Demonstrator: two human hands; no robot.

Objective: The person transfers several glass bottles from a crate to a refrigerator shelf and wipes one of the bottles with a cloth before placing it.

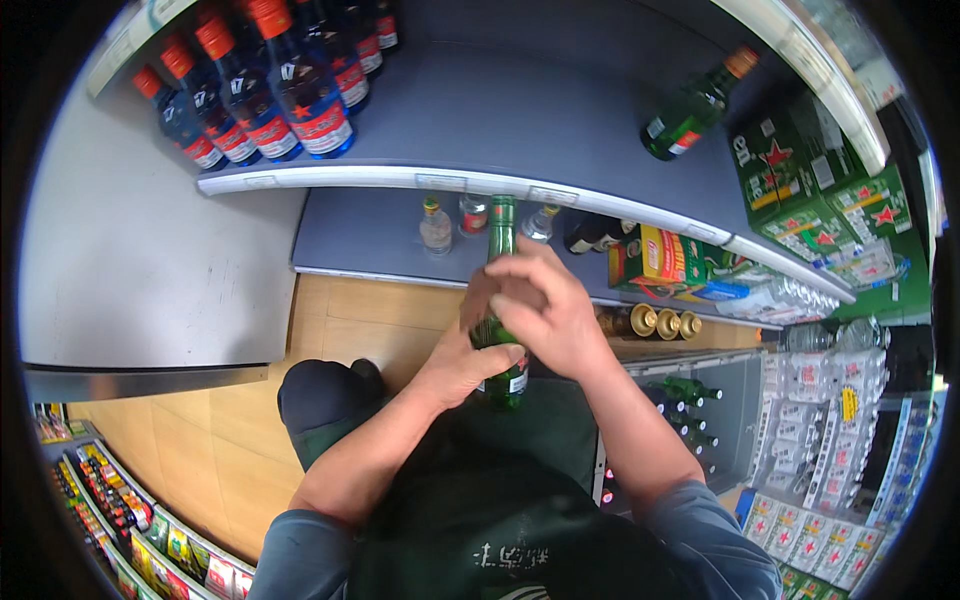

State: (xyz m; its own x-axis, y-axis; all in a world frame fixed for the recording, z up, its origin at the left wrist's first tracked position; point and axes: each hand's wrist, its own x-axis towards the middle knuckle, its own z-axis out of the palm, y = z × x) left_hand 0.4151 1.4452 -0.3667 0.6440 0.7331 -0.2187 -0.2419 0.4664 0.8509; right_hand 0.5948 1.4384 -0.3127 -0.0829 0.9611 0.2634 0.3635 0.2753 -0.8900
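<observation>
A green glass bottle [504,225] stands upright in front of my dark apron, its neck pointing toward the shelves. My left hand [459,369] grips its lower body, the thumb lying across the label. Around the bottle's shoulder is my right hand [555,315], fingers curled over what looks like a brown cloth [484,296], which is blurred and hides the middle of the bottle. Another green bottle with an orange-red cap [691,112] stands alone on the upper shelf [495,105].
Blue bottles with red caps [281,82] crowd the upper shelf's left. Green beer cartons [795,165] stand at right. Small clear bottles [435,227] and a carton [654,259] occupy the lower shelf. At my right, a grey crate [731,420] holds green bottles [686,409].
</observation>
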